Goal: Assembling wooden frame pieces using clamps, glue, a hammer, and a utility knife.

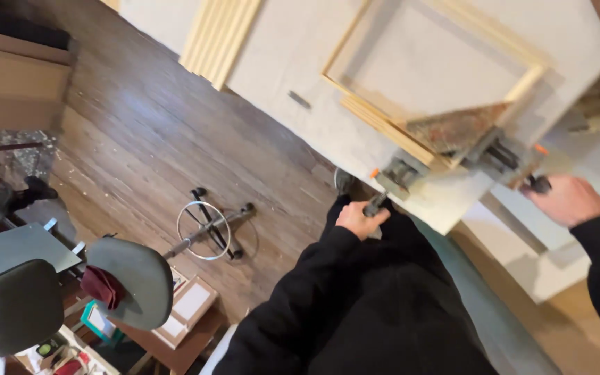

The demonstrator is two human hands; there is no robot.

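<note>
Dark plank floor [154,139] spreads under a pale white worktop [293,62], where a light wooden rectangular frame [383,118] lies with its near corner at the edge. My left hand [360,219] has its grip wrapped round the black handle of a grey corner clamp [397,177] at that corner. My right hand [569,200] grips a second clamp's black handle [539,184]. A grey swivel stool [133,281] stands on the floor.

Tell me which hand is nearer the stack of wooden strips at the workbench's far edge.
Left. The left hand grips a clamp handle at the near bench edge, below the stack of wooden strips. The right hand holds the other clamp's handle, farther off to the right.
</note>
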